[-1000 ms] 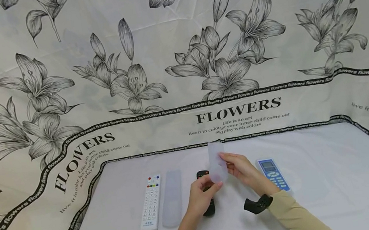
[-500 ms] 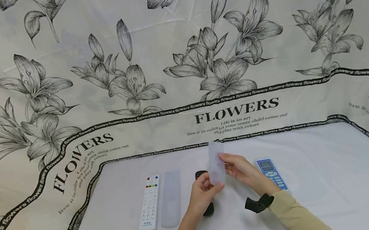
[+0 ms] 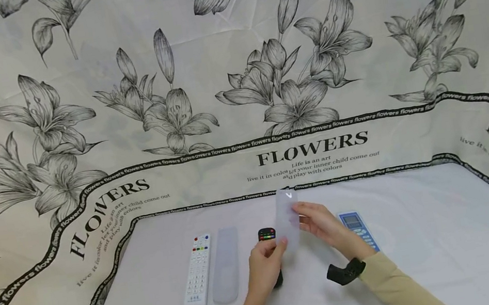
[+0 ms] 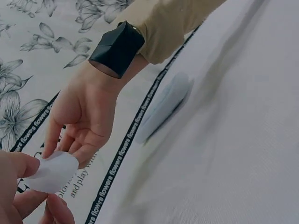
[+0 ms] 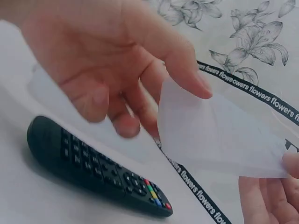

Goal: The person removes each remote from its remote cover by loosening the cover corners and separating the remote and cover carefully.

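A translucent, pale remote control cover (image 3: 287,214) is held up off the table between both hands. My left hand (image 3: 263,267) pinches its lower end, thumb in front. With thumb and fingers, my right hand (image 3: 330,226) pinches its right edge higher up. The right wrist view shows the right thumb lying on the cover (image 5: 210,130), while the lower fingers curl loosely beside it. Below the hands lies a black remote control (image 5: 98,165) with coloured buttons, partly hidden by the left hand in the head view.
To the left lie a white remote control (image 3: 198,273) and a second translucent cover (image 3: 225,267). A blue-faced remote control (image 3: 359,230) lies right, partly behind the right forearm. The white tabletop (image 3: 449,238) meets a flower-printed cloth (image 3: 192,180) at the back.
My left hand has shifted slightly down, its thumb higher on the cover; more of the black remote control's top shows. The cover tilted slightly and now catches a glint near its top.
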A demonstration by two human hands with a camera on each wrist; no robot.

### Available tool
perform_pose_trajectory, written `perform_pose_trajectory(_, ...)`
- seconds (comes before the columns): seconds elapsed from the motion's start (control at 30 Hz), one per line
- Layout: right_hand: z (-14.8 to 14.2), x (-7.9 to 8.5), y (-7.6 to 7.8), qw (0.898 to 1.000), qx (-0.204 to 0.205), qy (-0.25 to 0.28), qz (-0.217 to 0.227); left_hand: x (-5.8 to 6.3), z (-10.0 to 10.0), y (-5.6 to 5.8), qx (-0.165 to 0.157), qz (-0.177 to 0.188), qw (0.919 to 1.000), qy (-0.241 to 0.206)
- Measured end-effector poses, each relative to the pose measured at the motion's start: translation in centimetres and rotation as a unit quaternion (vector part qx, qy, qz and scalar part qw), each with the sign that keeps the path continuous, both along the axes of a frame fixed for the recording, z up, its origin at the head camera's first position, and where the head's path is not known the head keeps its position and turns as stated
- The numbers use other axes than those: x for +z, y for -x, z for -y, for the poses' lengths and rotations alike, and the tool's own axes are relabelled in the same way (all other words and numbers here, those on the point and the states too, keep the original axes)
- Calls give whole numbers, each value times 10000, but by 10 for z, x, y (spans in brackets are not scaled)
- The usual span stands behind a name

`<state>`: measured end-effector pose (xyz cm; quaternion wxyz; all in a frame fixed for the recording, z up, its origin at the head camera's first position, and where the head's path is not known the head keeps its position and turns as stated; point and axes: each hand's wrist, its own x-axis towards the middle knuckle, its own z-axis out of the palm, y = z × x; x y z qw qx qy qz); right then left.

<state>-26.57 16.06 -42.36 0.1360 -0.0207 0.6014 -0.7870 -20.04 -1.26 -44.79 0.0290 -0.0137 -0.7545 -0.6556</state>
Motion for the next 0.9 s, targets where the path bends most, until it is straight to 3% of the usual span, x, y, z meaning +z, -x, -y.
perform_pose_trajectory(0.1,1,-1,-1,9970,-160,-740,-165,1,0,-5,-46,-116,9996,251)
perform_pose_trajectory(0.3,0,-4,-2,9784,-417,-1994,-342,4,0,-12,-84,-77,9990,433)
perform_pose_trajectory(0.53,-2,-14,-3,9619,-530,-2670,-270,6,1,-16,-423,332,9962,679)
perform_pose_trajectory(0.67,-5,-21,-4,9540,-330,-2971,-224,8,0,-20,-644,571,9938,707)
perform_pose_trajectory(0.9,-8,-31,-5,9515,-87,-3068,-219,11,-6,-24,-713,750,9903,924)
